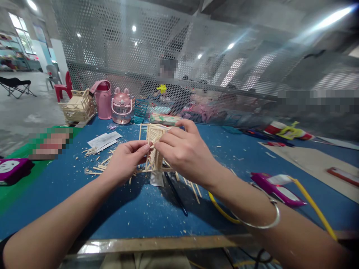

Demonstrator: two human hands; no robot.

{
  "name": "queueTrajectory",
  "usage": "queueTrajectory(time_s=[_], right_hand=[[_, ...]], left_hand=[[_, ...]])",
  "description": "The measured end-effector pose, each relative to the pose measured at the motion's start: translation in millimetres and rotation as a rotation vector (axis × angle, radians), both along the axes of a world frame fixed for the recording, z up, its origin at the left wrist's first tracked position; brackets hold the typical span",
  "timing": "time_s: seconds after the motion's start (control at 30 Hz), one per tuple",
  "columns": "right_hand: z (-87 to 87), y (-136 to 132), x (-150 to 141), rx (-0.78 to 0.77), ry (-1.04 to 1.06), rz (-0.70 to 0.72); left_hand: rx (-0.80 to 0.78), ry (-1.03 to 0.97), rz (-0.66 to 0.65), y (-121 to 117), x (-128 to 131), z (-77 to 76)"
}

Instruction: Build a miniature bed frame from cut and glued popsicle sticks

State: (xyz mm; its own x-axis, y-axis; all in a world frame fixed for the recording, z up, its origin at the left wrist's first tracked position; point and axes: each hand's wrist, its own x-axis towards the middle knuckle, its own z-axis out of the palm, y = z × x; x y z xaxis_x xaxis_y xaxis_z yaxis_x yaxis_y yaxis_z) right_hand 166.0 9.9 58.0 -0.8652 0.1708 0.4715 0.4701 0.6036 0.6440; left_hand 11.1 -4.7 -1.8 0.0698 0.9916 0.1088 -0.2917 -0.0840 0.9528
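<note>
A small frame model built of thin wooden sticks (153, 158) is between my hands over the blue table. My left hand (126, 158) pinches its left side with thumb and forefinger. From the right, my right hand (182, 151) closes its fingers on the model's upper part; its fingertips are partly hidden, so whether they also hold a loose stick cannot be made out. Beneath it lie a white paper piece (157, 179) and a dark pen-like tool (176, 196). Loose sticks (98, 169) are scattered left of the model, and more sticks (195, 190) lie to the right.
A stick-built model (77, 108), pink bottle (103, 101) and pink cup (122, 108) stand at the back left, before a perforated metal screen (112, 48). A purple device (288, 194) with a yellow cable (314, 205) lies right. Folded papers (103, 141) lie left. Beyond the screen sits a person.
</note>
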Motion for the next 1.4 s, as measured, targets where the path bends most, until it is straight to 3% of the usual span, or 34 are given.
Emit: queueTrajectory(time_s=[0.23, 0.47, 0.83, 0.97, 1.2, 1.4], right_hand=[[-6.0, 5, 1, -0.061, 0.067, 0.049], [-25.4, 11, 3, -0.287, 0.435, 0.171], [-37.4, 10, 4, -0.325, 0.687, 0.282], [-40.2, 12, 6, -0.283, 0.839, 0.222], [-40.9, 34, 4, -0.714, 0.910, 0.233], [-40.1, 32, 4, -0.608, 0.922, 0.207]], left_hand=[[-0.016, 0.004, 0.000, 1, 0, 1.0], [-0.022, -0.043, 0.053, 2, 0, 1.2], [0.029, 0.005, 0.058, -1, 1, 2.5], [0.047, 0.034, 0.081, -1, 2, 2.8], [0.079, 0.071, 0.082, -1, 3, 0.2], [0.093, 0.103, 0.109, -2, 4, -2.6]])
